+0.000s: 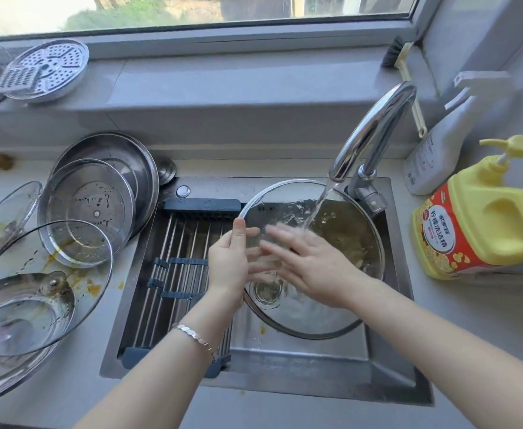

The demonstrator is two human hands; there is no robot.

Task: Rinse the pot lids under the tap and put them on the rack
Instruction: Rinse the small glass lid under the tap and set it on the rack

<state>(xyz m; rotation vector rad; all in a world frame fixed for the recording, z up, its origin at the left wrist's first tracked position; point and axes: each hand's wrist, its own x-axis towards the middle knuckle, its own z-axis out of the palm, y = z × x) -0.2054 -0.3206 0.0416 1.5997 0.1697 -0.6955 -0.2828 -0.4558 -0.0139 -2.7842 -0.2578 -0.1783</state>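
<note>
A large glass pot lid [340, 308] with a metal rim is held tilted over the sink, under water running from the chrome tap [368, 131]. My left hand [229, 264] grips the lid's left rim, thumb on top. My right hand [309, 264] lies flat with fingers spread on the lid's glass face, blurred, touching it just below the water stream. A roll-up rack [176, 274] of metal rods covers the left half of the sink and carries nothing. Several dirty lids [87, 212] lie stacked on the counter to the left, some glass, some steel, with orange stains.
The steel sink [285, 370] sits in a grey counter. A yellow detergent jug [483, 221] and a white spray bottle [439, 144] stand at the right. A perforated steamer plate [46, 69] and a brush [405, 66] rest on the window sill.
</note>
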